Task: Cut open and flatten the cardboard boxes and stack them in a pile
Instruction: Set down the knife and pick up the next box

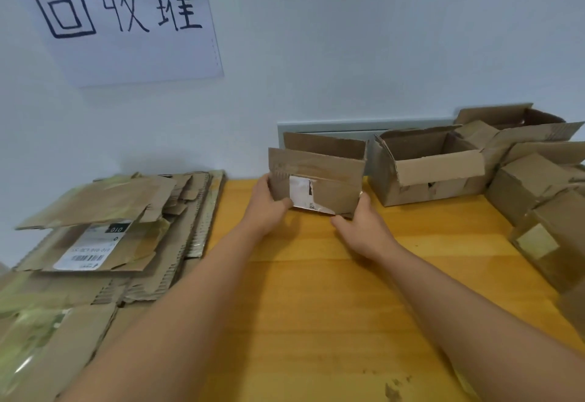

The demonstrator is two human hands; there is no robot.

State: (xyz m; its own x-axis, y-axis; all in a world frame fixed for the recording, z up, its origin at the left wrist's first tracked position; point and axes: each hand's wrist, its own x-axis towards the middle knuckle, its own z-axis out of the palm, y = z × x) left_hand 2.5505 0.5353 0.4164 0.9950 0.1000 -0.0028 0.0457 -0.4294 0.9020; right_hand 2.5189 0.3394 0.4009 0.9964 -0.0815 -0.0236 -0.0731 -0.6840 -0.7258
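Note:
A small brown cardboard box (pixel 329 180) with a torn white label stands upright at the far middle of the yellow wooden table (pixel 316 306), its top flaps open. My left hand (pixel 269 205) grips its lower left corner, thumb on the front face. My right hand (pixel 364 227) holds its lower right corner. A pile of flattened cardboard (pixel 104 237) lies at the left of the table, with a labelled sheet on top.
Several open boxes stand at the back right: one (pixel 427 167) right beside the held box, another (pixel 512 123) behind it, more (pixel 544 211) along the right edge. A paper sign (pixel 126 18) with handwritten characters hangs on the wall above the pile.

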